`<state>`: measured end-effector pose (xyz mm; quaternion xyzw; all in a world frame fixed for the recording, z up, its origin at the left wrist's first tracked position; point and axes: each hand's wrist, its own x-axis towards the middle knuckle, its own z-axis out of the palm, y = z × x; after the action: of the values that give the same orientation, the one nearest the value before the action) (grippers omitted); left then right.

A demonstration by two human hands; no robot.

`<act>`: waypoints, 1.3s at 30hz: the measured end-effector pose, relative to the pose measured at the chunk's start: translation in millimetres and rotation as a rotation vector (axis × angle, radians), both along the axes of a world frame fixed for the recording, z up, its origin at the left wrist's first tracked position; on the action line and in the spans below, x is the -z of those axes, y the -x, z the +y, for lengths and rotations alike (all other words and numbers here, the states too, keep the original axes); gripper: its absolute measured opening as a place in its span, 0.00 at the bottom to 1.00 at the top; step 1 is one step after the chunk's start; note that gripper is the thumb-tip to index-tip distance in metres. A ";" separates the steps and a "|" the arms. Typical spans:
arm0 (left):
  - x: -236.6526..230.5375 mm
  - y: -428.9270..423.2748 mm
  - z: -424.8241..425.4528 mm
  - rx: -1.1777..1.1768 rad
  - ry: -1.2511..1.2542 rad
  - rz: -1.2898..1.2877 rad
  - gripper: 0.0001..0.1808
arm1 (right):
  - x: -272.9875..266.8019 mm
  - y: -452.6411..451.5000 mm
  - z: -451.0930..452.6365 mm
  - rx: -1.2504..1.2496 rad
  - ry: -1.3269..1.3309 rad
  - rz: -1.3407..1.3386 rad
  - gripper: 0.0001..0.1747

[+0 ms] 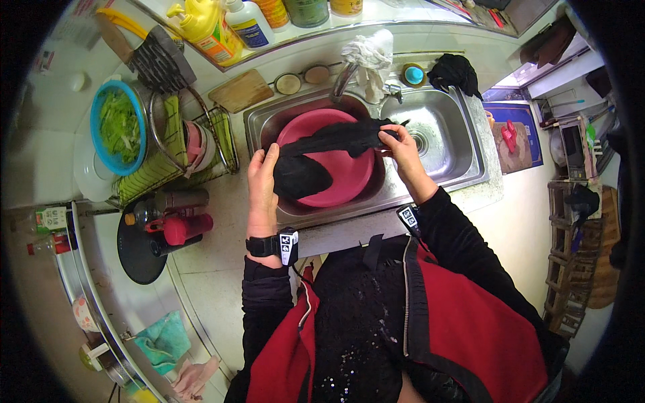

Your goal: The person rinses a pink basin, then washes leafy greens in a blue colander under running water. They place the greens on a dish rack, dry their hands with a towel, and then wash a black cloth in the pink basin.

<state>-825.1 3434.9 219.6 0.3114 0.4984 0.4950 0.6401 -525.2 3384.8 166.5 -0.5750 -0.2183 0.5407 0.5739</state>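
A black cloth item (327, 138) is stretched between my two hands over a red plastic basin (347, 181). My left hand (263, 174) grips its left end, where a wide dark flap hangs down into the basin's opening. At the other end, my right hand (403, 148) pinches the fabric near the divider of the stainless steel double sink (373, 201). The basin sits in the left bowl. Bunched black cloth (455, 75) lies on the sink's far right corner. A white cloth (370, 55) is draped over the faucet (343, 83).
Left of the sink stand a dish rack (221, 136), a blue basket of greens (121, 128) and a red bottle (189, 229). Behind it are a wooden board (242, 90) and a blue object (414, 75). A yellow pump bottle (209, 30) stands on the ledge above.
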 end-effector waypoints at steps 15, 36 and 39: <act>-31.1 2.5 -4.4 0.228 0.056 -0.443 0.22 | -8.0 -22.3 -8.6 -0.023 -0.040 -0.012 0.25; -2.8 21.9 -8.4 0.069 0.018 -0.147 0.13 | -30.7 -18.6 2.7 0.026 -0.091 -0.427 0.20; 24.9 28.1 -8.5 0.020 0.067 -0.081 0.13 | -43.1 -27.8 -0.6 0.105 -0.087 -0.153 0.18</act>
<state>-853.2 3426.4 194.7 0.2747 0.4851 0.4838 0.6747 -497.4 3384.1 209.6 -0.6000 -0.2543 0.4542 0.6075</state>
